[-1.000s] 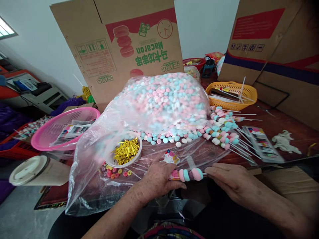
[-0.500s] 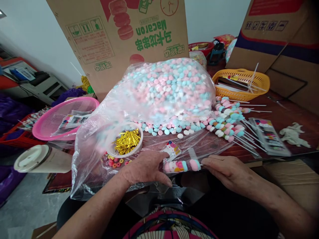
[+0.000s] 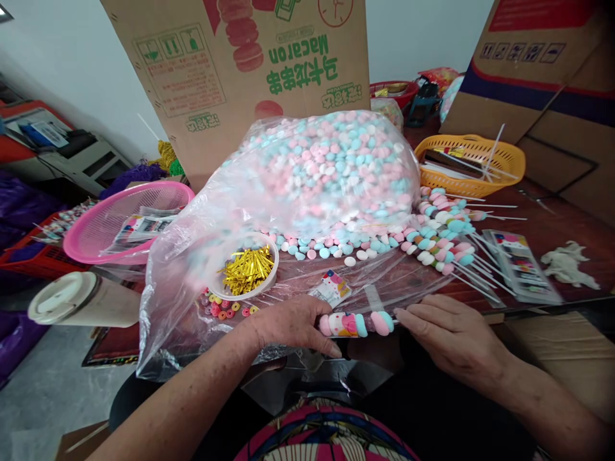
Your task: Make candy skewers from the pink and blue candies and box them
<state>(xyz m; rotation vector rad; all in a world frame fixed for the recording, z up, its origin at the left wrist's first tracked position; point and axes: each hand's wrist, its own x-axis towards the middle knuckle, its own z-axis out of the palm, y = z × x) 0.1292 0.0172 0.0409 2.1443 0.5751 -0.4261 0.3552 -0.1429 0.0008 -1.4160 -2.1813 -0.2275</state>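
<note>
A marshmallow skewer (image 3: 355, 324) in pink, white and blue, with a printed patch on it, lies level at the table's front edge. My left hand (image 3: 293, 325) closes around its left end, index finger curled above and thumb stretched out below; the other fingertips are hidden. At the opposite end, my right hand (image 3: 444, 326) pinches the skewer's stick, which is mostly covered by the fingers. Just behind the skewer lies a small clear packet with a colourful print (image 3: 331, 289). A plastic tub (image 3: 273, 282) of gold twist ties (image 3: 247, 269) stands behind my left hand.
A large clear bag of pastel marshmallows (image 3: 331, 166) fills the middle. Finished-looking skewers (image 3: 444, 227) are piled right, beside printed bags (image 3: 521, 266) and a yellow basket (image 3: 471, 163). Left are a pink basket (image 3: 79, 234), a lidded cup (image 3: 113, 304) and candy rings (image 3: 221, 314).
My left index finger has drawn back from the printed packet and curled around the skewer's left end. The skewer and both hands have shifted slightly right in view.
</note>
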